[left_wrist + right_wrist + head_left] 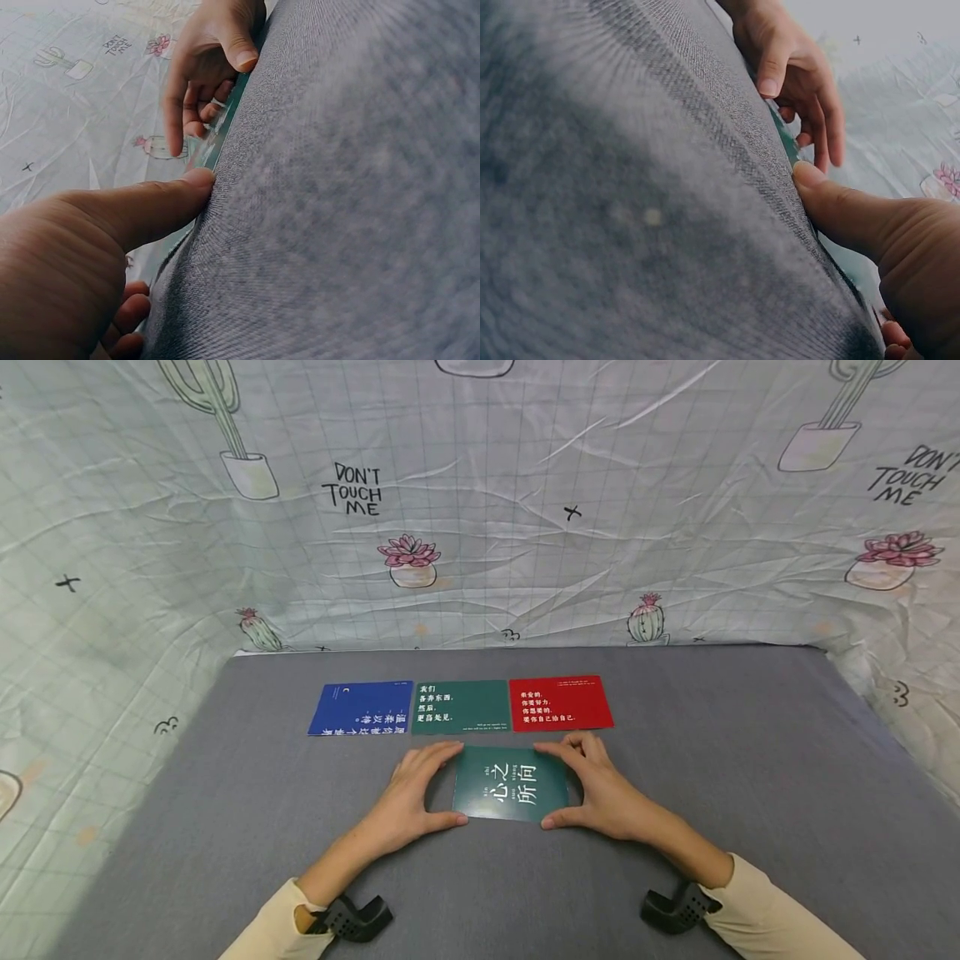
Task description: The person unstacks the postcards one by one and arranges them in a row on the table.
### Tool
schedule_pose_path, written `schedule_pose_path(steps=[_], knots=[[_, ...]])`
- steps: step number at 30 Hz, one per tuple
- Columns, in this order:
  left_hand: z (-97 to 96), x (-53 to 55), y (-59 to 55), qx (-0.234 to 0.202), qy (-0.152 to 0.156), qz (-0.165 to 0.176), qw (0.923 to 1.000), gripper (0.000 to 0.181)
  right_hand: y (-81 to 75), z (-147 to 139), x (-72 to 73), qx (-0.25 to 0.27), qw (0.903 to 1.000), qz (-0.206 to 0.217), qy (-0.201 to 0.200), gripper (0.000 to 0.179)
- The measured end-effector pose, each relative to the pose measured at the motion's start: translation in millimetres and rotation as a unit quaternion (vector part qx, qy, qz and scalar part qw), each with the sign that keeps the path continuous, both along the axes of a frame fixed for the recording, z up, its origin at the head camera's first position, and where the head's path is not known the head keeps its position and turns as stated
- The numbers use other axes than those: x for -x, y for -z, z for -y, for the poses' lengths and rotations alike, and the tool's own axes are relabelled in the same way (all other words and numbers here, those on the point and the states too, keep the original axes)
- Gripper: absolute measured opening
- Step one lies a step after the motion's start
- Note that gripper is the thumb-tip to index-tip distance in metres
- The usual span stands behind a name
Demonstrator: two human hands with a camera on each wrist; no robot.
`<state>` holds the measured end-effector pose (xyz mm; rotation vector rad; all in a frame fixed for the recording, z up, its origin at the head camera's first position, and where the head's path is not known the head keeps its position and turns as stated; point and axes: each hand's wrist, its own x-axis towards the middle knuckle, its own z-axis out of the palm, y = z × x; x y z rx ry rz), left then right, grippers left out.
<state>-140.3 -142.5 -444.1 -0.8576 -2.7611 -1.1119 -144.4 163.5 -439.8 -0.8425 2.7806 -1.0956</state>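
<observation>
A dark green card with large white Chinese characters, turned sideways, lies in front of the person. My left hand holds its left side, thumb at the near corner and forefinger at the far one. On the opposite side my right hand grips the card the same way. In the left wrist view only a thin strip of the card shows between the two thumbs. Just beyond it a row holds a blue card, another green card and a red card.
Grey cloth covers the table. Behind and at the sides hangs a pale curtain printed with cacti and lettering. Each wrist wears a black camera mount, the left mount and the right mount.
</observation>
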Motion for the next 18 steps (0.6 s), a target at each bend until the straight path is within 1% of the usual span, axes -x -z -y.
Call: schedule_pose_path(steps=[3, 7, 10, 14, 17, 18], knots=[[0.4, 0.3, 0.1, 0.0, 0.005, -0.004, 1.0, 0.088, 0.5, -0.5, 0.3, 0.013, 0.9999, 0.001, -0.004, 0.092], [0.9, 1.1, -1.1, -0.012, 0.019, -0.005, 0.9997, 0.091, 0.2, -0.5, 0.2, 0.024, 0.9996, -0.003, -0.011, 0.092], [1.0, 1.0, -1.9, -0.042, 0.035, 0.005, 0.9985, 0.094, 0.7, -0.2, 0.2, 0.024, 0.9996, -0.001, -0.012, 0.092], [0.0, 1.0, -2.1, -0.084, 0.062, 0.024, 0.9942, 0.096, 1.3, 0.1, 0.1, 0.019, 0.9997, 0.007, -0.009, 0.092], [-0.9, 1.1, -1.9, -0.099, 0.076, 0.03, 0.9918, 0.096, 1.2, 0.1, 0.3, 0.018, 0.9998, 0.007, -0.01, 0.092], [-1.5, 0.7, -2.6, -0.1, 0.075, 0.036, 0.9915, 0.096, 1.1, 0.1, 0.3, 0.017, 0.9998, 0.006, -0.011, 0.091]])
